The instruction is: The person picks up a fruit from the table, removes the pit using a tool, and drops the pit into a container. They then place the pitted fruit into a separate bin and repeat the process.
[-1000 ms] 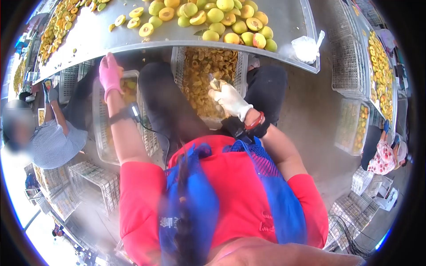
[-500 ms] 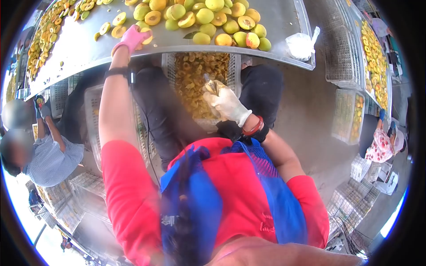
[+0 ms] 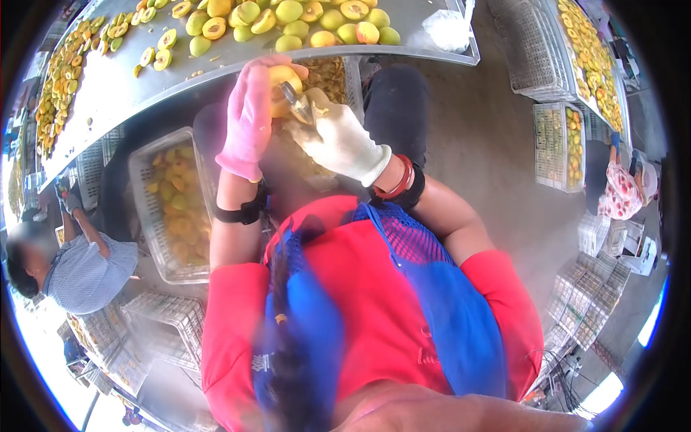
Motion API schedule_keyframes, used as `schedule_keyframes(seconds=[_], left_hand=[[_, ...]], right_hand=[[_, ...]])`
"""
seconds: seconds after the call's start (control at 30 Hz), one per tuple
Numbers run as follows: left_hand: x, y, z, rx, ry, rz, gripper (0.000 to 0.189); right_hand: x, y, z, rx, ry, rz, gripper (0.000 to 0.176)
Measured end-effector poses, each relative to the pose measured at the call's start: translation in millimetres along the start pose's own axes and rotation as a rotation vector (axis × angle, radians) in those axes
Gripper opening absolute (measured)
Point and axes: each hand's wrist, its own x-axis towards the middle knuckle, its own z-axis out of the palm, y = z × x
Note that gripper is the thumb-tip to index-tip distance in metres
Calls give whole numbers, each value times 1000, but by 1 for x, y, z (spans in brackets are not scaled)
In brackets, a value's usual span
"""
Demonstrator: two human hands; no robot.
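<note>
My left hand point(image 3: 248, 119), in a pink glove, is closed around a yellow peach point(image 3: 283, 75) in front of my chest. In my white-gloved right hand point(image 3: 342, 137) is a small metal-tipped hand tool point(image 3: 296, 102), its tip against or very near the fruit; the fingers partly cover both. Below the hands, between my knees, a crate point(image 3: 352, 81) holds brownish-yellow fruit scraps. Beyond it, whole and halved peaches point(image 3: 295, 30) lie along the edge of the metal table point(image 3: 133, 83), some halves still showing their stones.
A white crate point(image 3: 147, 223) with yellow fruit pieces stands left of my legs. A knotted plastic bag point(image 3: 445, 31) sits on the table's right corner. Stacked crates point(image 3: 536, 61) and another fruit-laden table point(image 3: 590, 65) are at right. One person point(image 3: 90, 270) works at left, another point(image 3: 622, 189) at right.
My left hand has come back from the table with a peach and met my right hand. The tool has moved left and up to the fruit. The view has shifted slightly.
</note>
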Motion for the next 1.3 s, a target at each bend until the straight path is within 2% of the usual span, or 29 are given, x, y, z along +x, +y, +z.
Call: schedule_keyframes(seconds=[0.1,0.2,0.3,0.4,0.5,0.6,0.7,0.73,0.77,0.83,0.93,1.03,1.17,1.3], left_hand=[[-3,-21,5,46,-4,217,43],[-12,-26,19,20,96,249,43],[-19,-23,32,69,188,299,42],[-19,-26,33,139,196,327,42],[-18,-31,36,96,194,327,40],[-20,-29,37,37,177,310,40],[-21,-29,37,70,180,295,39],[-19,-31,37,93,188,318,38],[-17,-35,37,114,196,341,38],[-16,-40,37,130,211,356,37],[-17,-44,35,119,228,319,36],[-19,-47,37,162,235,324,36],[-20,-51,35,223,217,391,38],[-17,-44,30,120,133,323,43]], right_hand=[[-9,-1,-3,-8,18,-2,22],[-13,-7,-3,73,92,16,20],[-14,-13,-8,106,67,56,20],[-17,-10,-11,39,-28,105,22],[-18,-3,-9,46,-38,-25,24],[-10,-4,-19,238,-120,-58,34],[-17,-3,-18,120,-105,-58,34],[-20,-3,-13,56,-97,64,34],[-20,-2,-12,64,-96,53,34],[-16,0,-12,79,-95,27,34],[-9,3,-19,96,-148,-150,35],[-19,16,-9,23,-131,-18,37],[-21,18,-10,226,-200,94,36],[-16,20,-13,347,-268,141,26]])
